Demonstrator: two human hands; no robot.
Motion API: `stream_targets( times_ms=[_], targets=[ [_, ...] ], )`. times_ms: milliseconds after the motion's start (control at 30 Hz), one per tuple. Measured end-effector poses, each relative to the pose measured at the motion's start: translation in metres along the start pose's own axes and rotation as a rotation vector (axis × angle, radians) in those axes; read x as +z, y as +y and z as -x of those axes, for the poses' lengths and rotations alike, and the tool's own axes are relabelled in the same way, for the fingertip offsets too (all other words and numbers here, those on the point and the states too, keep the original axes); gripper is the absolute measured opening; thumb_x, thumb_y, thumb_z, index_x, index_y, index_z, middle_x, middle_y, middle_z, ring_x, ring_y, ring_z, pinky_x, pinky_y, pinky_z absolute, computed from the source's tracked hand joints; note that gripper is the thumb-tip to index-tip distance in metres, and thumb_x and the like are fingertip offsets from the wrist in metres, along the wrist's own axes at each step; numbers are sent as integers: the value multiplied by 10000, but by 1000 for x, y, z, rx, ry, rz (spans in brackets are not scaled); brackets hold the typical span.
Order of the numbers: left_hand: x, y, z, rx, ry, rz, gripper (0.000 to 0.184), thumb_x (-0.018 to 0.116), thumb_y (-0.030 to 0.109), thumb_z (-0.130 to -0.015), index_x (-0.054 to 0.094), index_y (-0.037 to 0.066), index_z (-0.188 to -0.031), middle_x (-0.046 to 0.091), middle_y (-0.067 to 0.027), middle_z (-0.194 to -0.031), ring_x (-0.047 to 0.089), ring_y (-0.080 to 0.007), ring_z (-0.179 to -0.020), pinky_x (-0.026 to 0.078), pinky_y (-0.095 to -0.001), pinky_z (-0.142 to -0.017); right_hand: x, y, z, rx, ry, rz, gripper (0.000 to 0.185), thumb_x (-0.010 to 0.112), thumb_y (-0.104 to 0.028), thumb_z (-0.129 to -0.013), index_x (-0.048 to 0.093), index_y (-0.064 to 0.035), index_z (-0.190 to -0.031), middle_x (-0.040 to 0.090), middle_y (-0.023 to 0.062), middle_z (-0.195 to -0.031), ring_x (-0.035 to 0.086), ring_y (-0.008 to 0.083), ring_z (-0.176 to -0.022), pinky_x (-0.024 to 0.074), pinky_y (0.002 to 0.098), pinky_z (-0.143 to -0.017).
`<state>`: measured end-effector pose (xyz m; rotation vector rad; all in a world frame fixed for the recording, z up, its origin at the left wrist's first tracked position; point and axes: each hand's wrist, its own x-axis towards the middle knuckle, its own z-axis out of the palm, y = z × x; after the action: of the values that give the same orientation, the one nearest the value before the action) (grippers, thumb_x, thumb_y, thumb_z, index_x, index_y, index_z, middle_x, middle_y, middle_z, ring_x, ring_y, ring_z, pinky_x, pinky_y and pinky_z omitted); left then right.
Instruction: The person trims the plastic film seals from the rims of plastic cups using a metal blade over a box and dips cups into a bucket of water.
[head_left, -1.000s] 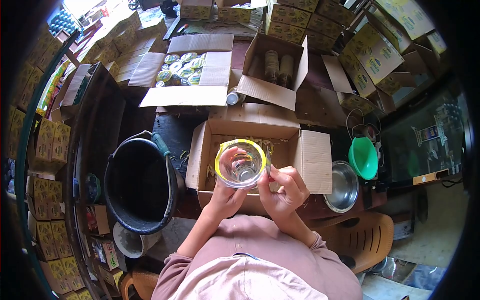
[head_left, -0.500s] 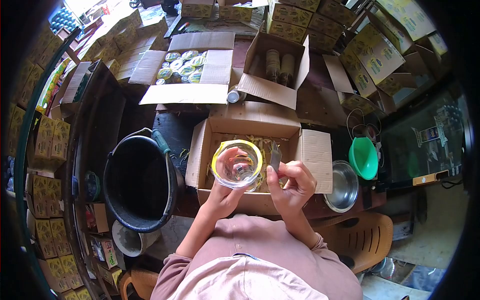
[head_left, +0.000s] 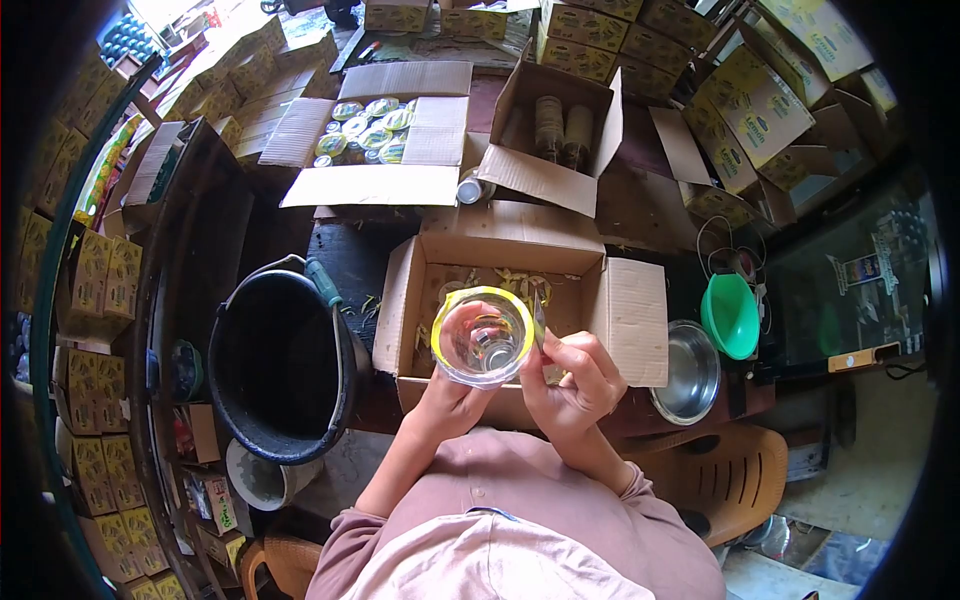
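While hands (head_left: 450, 403) (head_left: 572, 390) grip cup (head_left: 484, 336) (left) and blade (head_left: 540, 322) (right), boxes (head_left: 372, 186) crowd table (head_left: 645, 215) and room (head_left: 880, 440).

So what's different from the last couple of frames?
The right hand swung the blade out from the cup, then brought it back left, close beside the yellow rim. The cup dipped slightly left, then came back right. Nothing was let go or newly grasped: the left hand still holds the cup. The bucket and green bowl stayed put.
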<state>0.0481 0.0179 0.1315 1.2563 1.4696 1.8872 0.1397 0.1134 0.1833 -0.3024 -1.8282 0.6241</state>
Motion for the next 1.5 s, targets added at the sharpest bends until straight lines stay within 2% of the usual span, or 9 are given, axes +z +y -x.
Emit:
stream_targets(
  times_ms=[467,833,933,967,1000,1133,1267,1467,1500],
  targets=[
    [-6,5,-2,81,-78,-198,679,599,12,-735,213,1,-1293,347,-158,-1219,394,-250,-1134,332,-349,-962,-3,6,-3,46,-45,-18,196,694,70,-623,629,-6,-791,555,64,-616,542,129,-503,430,218,-450],
    [-9,8,-6,-19,-143,-29,671,593,25,-716,242,2,-1287,346,-129,-1223,414,-232,-1114,324,-342,-966,-8,14,-7,197,-105,-204,157,684,74,-647,622,6,-774,574,70,-633,556,104,-528,429,202,-458],
    [-9,6,-7,-103,-58,292,655,578,80,-737,241,3,-1294,353,-122,-1216,413,-225,-1118,323,-348,-969,-10,13,-2,283,-75,-182,157,682,74,-646,621,4,-772,574,70,-634,554,105,-526,423,203,-455],
    [-12,-5,-4,-151,-53,423,653,557,188,-763,235,9,-1302,360,-114,-1212,434,-230,-1119,341,-362,-960,-10,12,-2,288,-77,-181,154,682,73,-645,620,5,-769,573,71,-633,554,105,-527,422,204,-454],
    [-5,9,-10,-234,44,506,750,589,476,-742,298,14,-1257,425,-132,-1121,468,-220,-1064,420,-353,-869,-11,10,-2,294,-77,-179,151,682,72,-645,619,6,-765,572,71,-631,553,105,-528,421,205,-453],
    [-3,12,-12,-208,31,554,754,593,450,-756,271,15,-1281,410,-143,-1151,456,-246,-1085,402,-364,-909,-9,-3,-6,233,-95,-211,158,660,101,-654,565,-1,-729,518,34,-631,479,78,-547,353,191,-470],
    [-5,4,-9,-195,18,488,745,593,428,-766,257,17,-1287,395,-144,-1182,441,-249,-1112,377,-364,-938,-4,-7,-9,156,-85,-223,162,683,79,-637,607,4,-758,564,70,-618,555,111,-506,433,208,-449],
    [-7,-7,-4,-143,15,217,719,589,378,-779,238,18,-1293,400,-140,-1188,433,-232,-1132,355,-352,-937,-1,-9,-7,139,-86,-193,169,675,87,-636,609,0,-766,561,70,-626,553,119,-508,439,217,-450],
    [-7,-6,-4,-120,5,207,686,587,287,-777,230,7,-1292,380,-134,-1201,410,-225,-1134,331,-349,-950,-1,-9,-7,113,-82,-157,172,681,81,-635,604,2,-767,556,69,-628,544,117,-506,424,211,-442]
  ],
)
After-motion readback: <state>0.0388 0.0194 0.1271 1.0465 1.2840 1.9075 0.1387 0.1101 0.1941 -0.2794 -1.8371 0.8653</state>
